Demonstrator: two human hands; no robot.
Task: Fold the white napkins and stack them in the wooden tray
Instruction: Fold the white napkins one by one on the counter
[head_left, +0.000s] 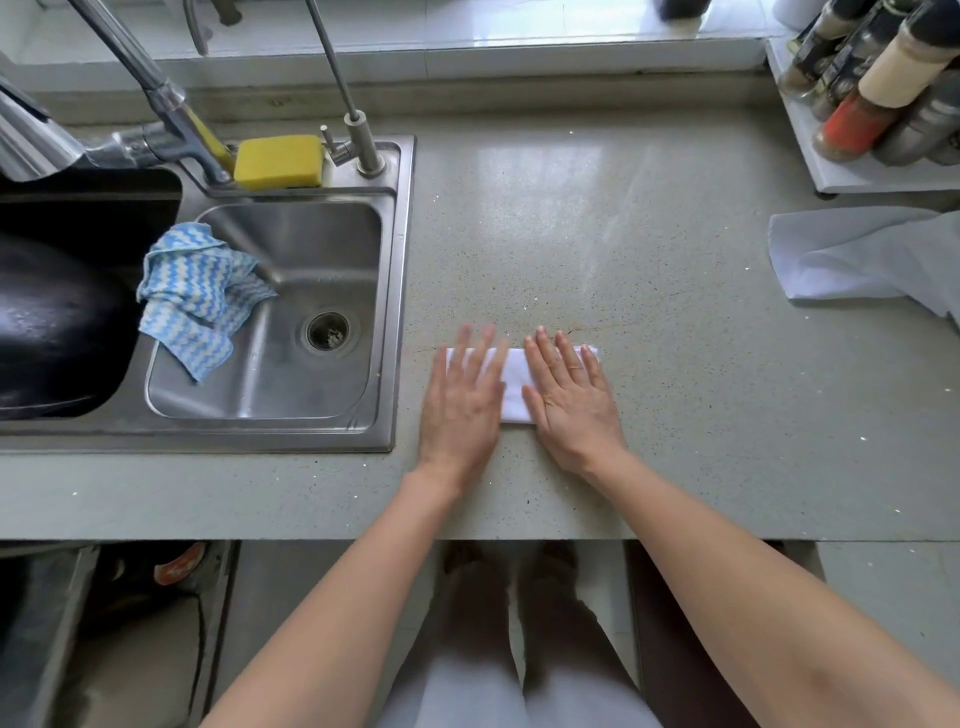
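A folded white napkin (514, 384) lies as a narrow strip on the grey countertop (649, 234), near its front edge. My left hand (462, 400) presses flat on the strip's left end, fingers straight and spread. My right hand (569, 400) lies flat on its right end, fingers straight. Only the strip's middle and far right corner show between and beyond the hands. Several loose white napkins (852, 254) lie crumpled at the right edge of the counter. No wooden tray is in view.
A steel sink (384, 291) sits left of the hands, with a blue-white striped cloth (197, 296) in it, a yellow sponge (278, 161) on its back rim and two taps. A black pan (52, 327) fills the left basin. Spice bottles (883, 78) stand on a rack at the back right.
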